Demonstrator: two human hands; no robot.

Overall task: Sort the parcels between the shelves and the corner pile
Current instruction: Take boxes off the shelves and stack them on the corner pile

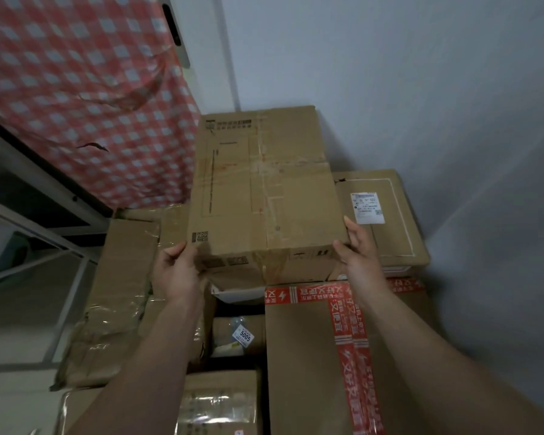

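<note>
Gripping the near corners of a taped box (261, 189), left hand (178, 271) and right hand (360, 255) hold it, seemingly resting on the far corner pile (321, 356).

**Taped carton gripped at its near corners**

A brown cardboard carton (264, 189), sealed with clear tape and printed with a QR code, is gripped between the fingers (175, 250) at its two near corners. Below the fingers lies a red-taped box (308, 356). Just beyond the right-hand ones lies a white-labelled box (387, 221).

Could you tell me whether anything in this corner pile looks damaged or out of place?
The flat carton left of the held box is crumpled, its tape wrinkled. The checked cover above it is torn.
</note>
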